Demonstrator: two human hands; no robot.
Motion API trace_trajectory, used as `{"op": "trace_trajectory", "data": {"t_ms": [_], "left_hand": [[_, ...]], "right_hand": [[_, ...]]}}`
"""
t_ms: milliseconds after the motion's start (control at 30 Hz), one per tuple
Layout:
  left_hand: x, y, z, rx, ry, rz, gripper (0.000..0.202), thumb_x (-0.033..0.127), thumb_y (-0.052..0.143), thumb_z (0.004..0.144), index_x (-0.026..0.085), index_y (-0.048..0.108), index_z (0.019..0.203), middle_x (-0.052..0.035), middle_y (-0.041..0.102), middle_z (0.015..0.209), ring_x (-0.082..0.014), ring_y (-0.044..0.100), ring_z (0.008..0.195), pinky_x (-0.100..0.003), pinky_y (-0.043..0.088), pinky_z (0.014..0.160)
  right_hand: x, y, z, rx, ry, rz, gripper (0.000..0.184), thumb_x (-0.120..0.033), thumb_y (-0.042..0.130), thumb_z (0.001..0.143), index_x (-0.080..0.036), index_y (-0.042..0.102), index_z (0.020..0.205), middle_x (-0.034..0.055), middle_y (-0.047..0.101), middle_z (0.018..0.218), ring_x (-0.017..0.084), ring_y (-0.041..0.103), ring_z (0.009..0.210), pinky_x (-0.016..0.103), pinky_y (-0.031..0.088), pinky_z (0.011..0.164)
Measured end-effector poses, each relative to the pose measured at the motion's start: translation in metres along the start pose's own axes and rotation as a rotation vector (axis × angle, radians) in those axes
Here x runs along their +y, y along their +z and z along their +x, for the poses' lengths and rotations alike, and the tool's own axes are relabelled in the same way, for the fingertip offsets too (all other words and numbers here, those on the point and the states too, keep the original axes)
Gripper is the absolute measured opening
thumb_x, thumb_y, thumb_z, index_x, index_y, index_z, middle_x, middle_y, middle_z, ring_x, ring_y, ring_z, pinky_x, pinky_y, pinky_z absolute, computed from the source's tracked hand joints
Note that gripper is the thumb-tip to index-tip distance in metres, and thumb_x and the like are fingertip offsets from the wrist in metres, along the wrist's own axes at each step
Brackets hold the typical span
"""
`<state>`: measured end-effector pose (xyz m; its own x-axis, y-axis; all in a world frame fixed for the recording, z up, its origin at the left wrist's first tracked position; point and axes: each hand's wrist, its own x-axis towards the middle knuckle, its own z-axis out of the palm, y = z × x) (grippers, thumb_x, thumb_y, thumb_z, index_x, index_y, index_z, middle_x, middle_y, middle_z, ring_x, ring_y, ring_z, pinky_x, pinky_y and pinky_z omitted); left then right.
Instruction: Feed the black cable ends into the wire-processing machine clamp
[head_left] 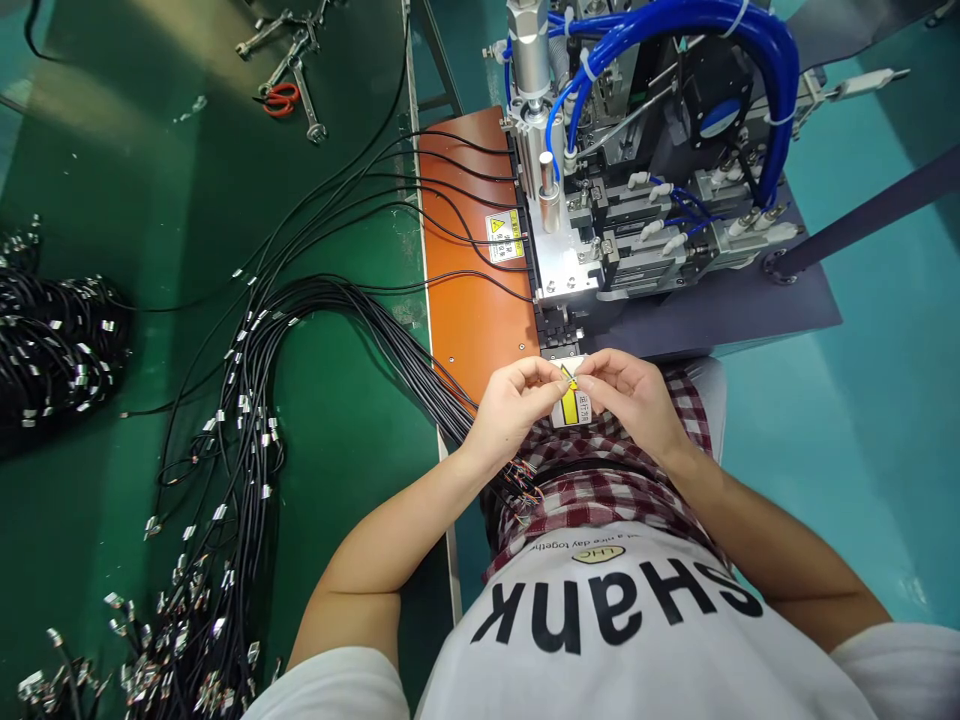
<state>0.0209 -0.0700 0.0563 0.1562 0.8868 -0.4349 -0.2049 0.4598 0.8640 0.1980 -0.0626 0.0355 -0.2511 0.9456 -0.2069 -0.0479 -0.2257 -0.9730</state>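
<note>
My left hand [517, 402] and my right hand [634, 398] meet fingertip to fingertip above my lap. Each pinches at something tiny, which the fingers mostly cover; its kind is too small to make out. Just behind the fingertips is a white and yellow warning label [571, 408] at the front of the machine [559, 255]. Beside my left wrist a thick bundle of black cables [405, 350] runs over the table edge, its bare coloured wire ends [523, 482] hanging by my lap.
Thin black cables run across an orange plate [472, 340] into the machine. On the green table [352, 480] lie a coiled cable pile [60, 350], many metal connectors [195, 640], wrenches [306, 100] and red-handled scissors [281, 100]. Blue air hoses [780, 90] arch overhead.
</note>
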Motion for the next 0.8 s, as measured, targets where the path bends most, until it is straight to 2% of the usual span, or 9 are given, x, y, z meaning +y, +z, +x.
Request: {"op": "trace_trajectory", "data": {"t_ms": [467,800], "left_hand": [[-0.0019,0.0003,-0.0015,-0.014,0.013,0.028,0.030,0.036,0.084,0.074,0.014,0.065,0.082,0.0038,0.054,0.068,-0.0033,0.035,0.053,-0.020,0.024,0.050],[-0.0006,0.0012,-0.0019,-0.008,0.015,0.026,0.032,0.038,0.085,0.073,0.015,0.065,0.081,0.0038,0.053,0.067,-0.0039,0.035,0.053,-0.021,0.023,0.050]], "right_hand": [[0.0014,0.0003,0.0012,-0.003,-0.026,-0.062,0.023,-0.040,0.075,0.084,-0.018,0.070,0.086,0.0012,0.066,0.075,0.011,0.053,0.061,0.025,0.040,0.054],[0.0026,0.0009,0.0016,-0.002,-0.014,-0.027,0.023,-0.039,0.076,0.083,-0.018,0.072,0.088,0.0021,0.068,0.078,0.011,0.052,0.060,0.025,0.041,0.052]]}}
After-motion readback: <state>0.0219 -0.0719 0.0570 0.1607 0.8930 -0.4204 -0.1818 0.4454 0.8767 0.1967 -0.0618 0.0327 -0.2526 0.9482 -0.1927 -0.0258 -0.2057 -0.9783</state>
